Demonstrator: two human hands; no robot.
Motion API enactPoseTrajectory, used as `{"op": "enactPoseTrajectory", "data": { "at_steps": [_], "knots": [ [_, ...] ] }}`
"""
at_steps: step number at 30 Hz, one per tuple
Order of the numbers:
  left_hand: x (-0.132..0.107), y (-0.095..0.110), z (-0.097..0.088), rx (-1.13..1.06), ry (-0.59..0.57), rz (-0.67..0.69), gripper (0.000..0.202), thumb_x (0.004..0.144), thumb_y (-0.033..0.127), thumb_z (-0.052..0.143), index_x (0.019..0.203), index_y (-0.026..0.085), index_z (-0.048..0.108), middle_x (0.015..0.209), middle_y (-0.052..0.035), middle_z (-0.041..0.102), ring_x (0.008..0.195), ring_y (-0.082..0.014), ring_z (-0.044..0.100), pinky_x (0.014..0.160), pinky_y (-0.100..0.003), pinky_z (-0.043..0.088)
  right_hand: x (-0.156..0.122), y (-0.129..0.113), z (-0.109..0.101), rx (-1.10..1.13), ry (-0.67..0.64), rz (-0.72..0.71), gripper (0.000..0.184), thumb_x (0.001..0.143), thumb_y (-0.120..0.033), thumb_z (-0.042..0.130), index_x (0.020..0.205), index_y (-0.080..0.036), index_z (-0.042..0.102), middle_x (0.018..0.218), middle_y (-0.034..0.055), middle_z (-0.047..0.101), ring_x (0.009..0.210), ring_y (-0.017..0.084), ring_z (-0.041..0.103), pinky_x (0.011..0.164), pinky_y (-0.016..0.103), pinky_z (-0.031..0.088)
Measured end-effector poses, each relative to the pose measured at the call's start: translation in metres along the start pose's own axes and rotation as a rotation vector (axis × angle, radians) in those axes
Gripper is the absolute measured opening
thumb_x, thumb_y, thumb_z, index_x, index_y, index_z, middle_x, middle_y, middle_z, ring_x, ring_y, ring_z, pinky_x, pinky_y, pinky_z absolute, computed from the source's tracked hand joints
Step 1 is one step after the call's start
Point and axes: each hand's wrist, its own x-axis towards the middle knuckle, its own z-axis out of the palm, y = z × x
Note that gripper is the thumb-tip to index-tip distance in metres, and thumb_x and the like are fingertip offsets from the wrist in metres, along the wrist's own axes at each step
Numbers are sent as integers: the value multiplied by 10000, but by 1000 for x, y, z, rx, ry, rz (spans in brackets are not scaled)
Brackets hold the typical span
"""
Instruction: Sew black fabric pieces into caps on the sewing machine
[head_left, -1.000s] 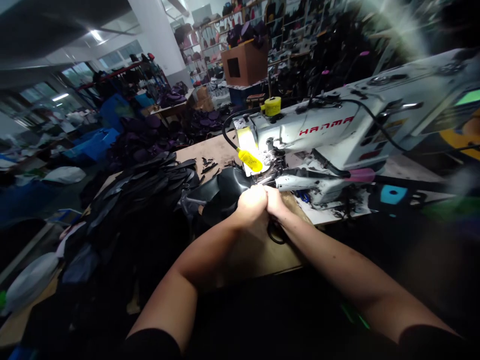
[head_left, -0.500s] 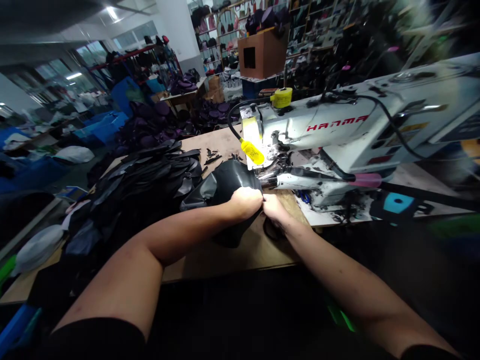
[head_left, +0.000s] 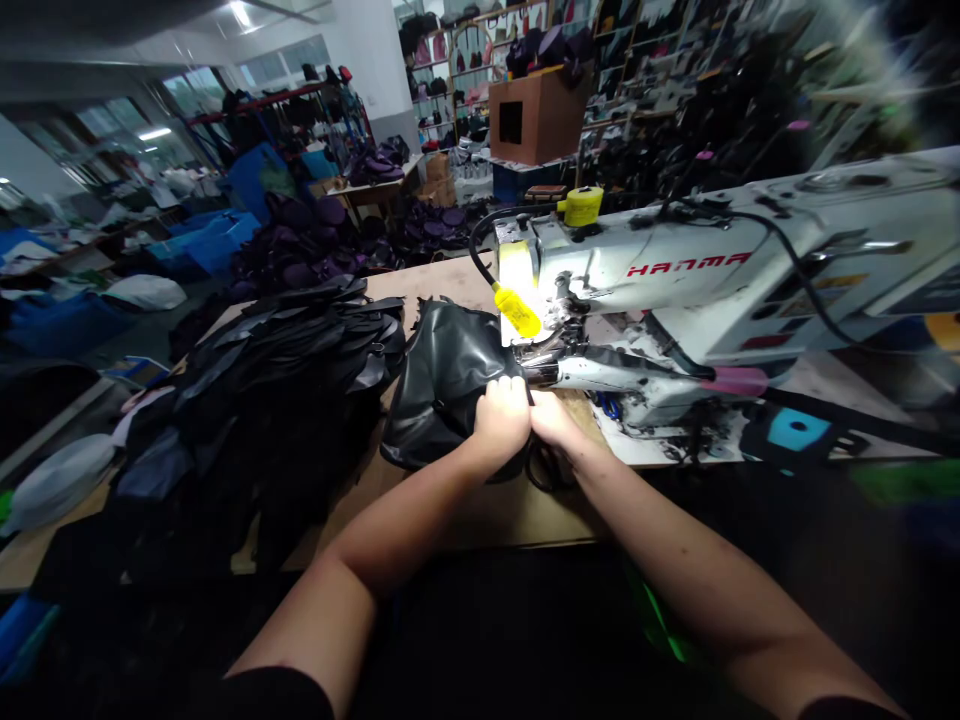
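Observation:
A shiny black piece of leather-like material [head_left: 454, 350] lies at the left of the sewing machine [head_left: 675, 265], its right edge close to the narrow arm under the machine's head. My left hand [head_left: 504, 415] is closed on that edge, knuckles up. Close beside it, my right hand [head_left: 553, 420] also grips the edge, fingertips partly hidden. A yellow lamp [head_left: 519, 312] shines on the needle area just beyond my hands. The needle itself is too small to make out. Below my right hand, a dark strip [head_left: 547, 470] curls on the wooden tabletop [head_left: 517, 520].
A large heap of black cut pieces [head_left: 277, 390] covers the table's left side. Behind the table stand a cardboard box [head_left: 538, 115], purple bags [head_left: 300, 235] on the floor and blue bins [head_left: 202, 250]. A pink-wrapped tube [head_left: 735, 381] runs along the machine's right.
The black material has swung round and spread out flatter toward the left and front. My left hand has turned, its knuckles now facing up. The view has shifted slightly.

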Motion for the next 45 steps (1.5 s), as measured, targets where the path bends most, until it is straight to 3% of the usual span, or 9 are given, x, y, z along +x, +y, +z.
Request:
{"op": "enactPoseTrajectory", "data": {
  "at_steps": [5, 9, 12, 15, 17, 24, 37, 42, 45],
  "knots": [
    [-23, -22, 2, -101, -92, -98, 316, 1030, 414, 466, 1054, 168, 664, 1069, -117, 715, 967, -242, 681, 816, -326, 533, 0, 2, 2, 63, -79, 74, 202, 699, -195, 522, 795, -171, 698, 812, 33, 726, 774, 207, 633, 745, 302, 506],
    [-16, -34, -32, 62, -104, -54, 268, 1021, 253, 444, 986, 162, 694, 980, -116, 732, 903, -244, 693, 757, -336, 510, -4, 4, 6, -20, -39, 162, 189, 710, -181, 529, 802, -185, 694, 777, 34, 715, 786, 220, 644, 703, 285, 473],
    [-5, -34, -52, 218, 66, 182, 276, 989, 138, 406, 1010, 96, 678, 995, -172, 705, 930, -287, 689, 753, -378, 510, -21, 4, 6, -125, -56, 187, 137, 707, -155, 535, 727, -187, 667, 761, 53, 713, 787, 231, 649, 674, 280, 441],
    [-6, -29, -48, 222, -33, 515, 252, 972, 138, 431, 956, 85, 677, 922, -159, 696, 818, -274, 702, 667, -358, 511, -50, 4, -1, -162, -137, 143, 141, 769, -202, 526, 735, -186, 662, 795, 62, 721, 796, 228, 649, 660, 278, 416],
    [-11, -26, -36, 207, -114, 598, 232, 965, 139, 452, 939, 87, 676, 886, -141, 694, 776, -266, 708, 630, -343, 513, -67, 3, -8, -218, -149, 122, 173, 805, -213, 491, 765, -187, 658, 809, 62, 716, 799, 219, 640, 668, 278, 405],
    [-2, -20, -4, 183, -48, 457, 214, 980, 129, 446, 991, 72, 652, 888, -145, 687, 821, -276, 718, 642, -342, 543, -52, -4, -26, -338, -109, 149, 178, 802, -175, 442, 714, -199, 595, 734, 29, 658, 744, 196, 595, 653, 273, 375],
    [37, -36, 1, 58, 22, 339, 238, 991, 140, 439, 1048, 70, 659, 1053, -160, 656, 947, -246, 629, 844, -349, 514, 19, -21, -8, -308, 11, -30, 178, 833, -201, 463, 746, -180, 617, 851, 68, 726, 778, 194, 592, 728, 281, 440],
    [28, -57, 7, 111, 111, 236, 361, 1043, 245, 411, 1362, 197, 574, 1175, -129, 633, 1045, -265, 603, 831, -360, 500, 18, -20, -9, -391, 3, -45, 171, 868, -227, 477, 788, -191, 624, 864, 68, 712, 803, 195, 609, 762, 286, 445],
    [24, -75, -3, 228, 58, 341, 415, 1052, 227, 368, 1439, 200, 516, 1077, -123, 668, 920, -237, 649, 732, -322, 485, 7, -27, -16, -559, -38, 53, 218, 912, -298, 485, 764, -204, 615, 881, 94, 713, 811, 218, 630, 742, 301, 430]
  ]
}}
